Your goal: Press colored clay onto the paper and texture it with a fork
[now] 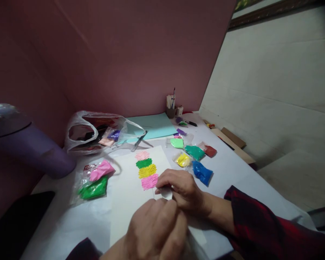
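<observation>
My right hand [182, 187] is closed, thumb and fingers pinching a small smooth white piece [166, 193] that looks like soft modelling clay. Just in front of it my left hand [158, 227] is curled with its knuckles up, touching the lower side of the white piece; whatever its fingers hold is hidden. Beneath both hands lies a sheet of white paper [124, 202]. Textured clay bands run down it: pale pink [142, 155], green [143, 163], yellow [147, 171] and bright pink [150, 182]. A thin drawn line continues below the bright pink band.
Blue [202, 172], yellow [183, 160] and teal [195, 152] clay packets lie to the right. Pink [102, 170] and green [93, 188] packets are at left, near a purple bottle [46, 148]. Behind are a plastic bag [81, 124], light-blue sheet [154, 126] and pen cup [170, 112].
</observation>
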`<state>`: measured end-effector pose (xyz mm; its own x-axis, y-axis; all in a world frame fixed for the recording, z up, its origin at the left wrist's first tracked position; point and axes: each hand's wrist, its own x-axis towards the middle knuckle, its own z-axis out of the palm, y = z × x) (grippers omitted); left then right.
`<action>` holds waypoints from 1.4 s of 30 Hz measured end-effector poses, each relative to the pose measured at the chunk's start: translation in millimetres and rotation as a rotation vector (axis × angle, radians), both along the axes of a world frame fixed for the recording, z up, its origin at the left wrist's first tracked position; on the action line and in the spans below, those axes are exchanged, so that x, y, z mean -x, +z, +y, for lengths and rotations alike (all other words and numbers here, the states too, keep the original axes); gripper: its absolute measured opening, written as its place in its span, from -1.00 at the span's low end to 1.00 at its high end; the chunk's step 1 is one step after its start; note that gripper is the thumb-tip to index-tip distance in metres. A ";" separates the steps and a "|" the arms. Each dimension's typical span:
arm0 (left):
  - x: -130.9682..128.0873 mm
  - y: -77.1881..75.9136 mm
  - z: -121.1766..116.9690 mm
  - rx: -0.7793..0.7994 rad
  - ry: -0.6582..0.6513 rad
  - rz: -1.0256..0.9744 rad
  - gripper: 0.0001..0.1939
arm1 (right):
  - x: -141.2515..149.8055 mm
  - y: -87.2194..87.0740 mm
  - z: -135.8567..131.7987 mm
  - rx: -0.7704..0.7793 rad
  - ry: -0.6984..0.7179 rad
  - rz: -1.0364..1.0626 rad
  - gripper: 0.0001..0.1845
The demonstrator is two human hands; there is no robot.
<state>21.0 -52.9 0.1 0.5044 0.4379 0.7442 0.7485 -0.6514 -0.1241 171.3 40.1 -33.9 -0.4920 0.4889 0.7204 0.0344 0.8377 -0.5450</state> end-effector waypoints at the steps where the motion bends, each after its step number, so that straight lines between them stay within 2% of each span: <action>1: 3.7 -3.4 2.2 -0.004 0.025 -0.074 -0.82 | 0.8 0.4 1.1 0.074 0.013 0.028 -0.88; 3: 10.4 -8.7 9.4 0.025 0.064 -0.335 -0.84 | 2.6 1.8 3.1 0.217 0.060 0.082 -0.87; 8: 24.9 -6.2 31.7 0.419 -0.153 -0.280 -0.76 | 7.8 3.4 -0.2 0.698 0.218 0.144 -0.83; 10: 32.2 -1.9 35.4 0.488 -0.157 -0.334 -0.80 | 9.2 1.3 -2.8 0.854 0.240 0.149 -0.79; 11: 36.3 0.4 35.7 0.496 -0.118 -0.398 -0.81 | 9.5 -0.4 -3.5 0.890 0.225 0.153 -0.76; 14: 47.7 6.7 33.2 0.501 0.035 -0.661 -0.90 | 9.1 -6.3 -1.8 0.918 0.111 0.153 -0.65; 16: 51.9 9.0 32.2 0.555 0.111 -0.766 -0.93 | 8.3 -9.8 1.7 0.931 0.035 0.129 -0.60; 19: 51.9 6.7 35.2 0.658 0.233 -0.793 -0.66 | 7.8 -12.2 7.0 0.932 -0.019 0.108 -0.61; 21: 49.5 1.5 39.1 0.730 0.301 -0.818 -0.56 | 8.1 -11.7 9.4 0.927 -0.030 0.112 -0.62; 26: 45.1 -9.1 45.2 0.920 0.410 -0.942 -0.50 | 9.3 -8.3 12.7 0.959 -0.077 0.135 -0.64; 30: 42.7 -7.7 45.5 0.940 0.528 -1.082 -0.41 | 9.1 -5.7 14.4 0.998 -0.118 0.160 -0.64; 35: 42.1 -8.4 47.1 0.877 0.581 -1.123 -0.40 | 8.8 -3.8 14.5 0.998 -0.128 0.185 -0.63; 42: 40.0 -11.2 49.3 0.873 0.510 -0.951 -0.46 | 8.4 -9.6 16.0 0.985 -0.120 0.153 -0.61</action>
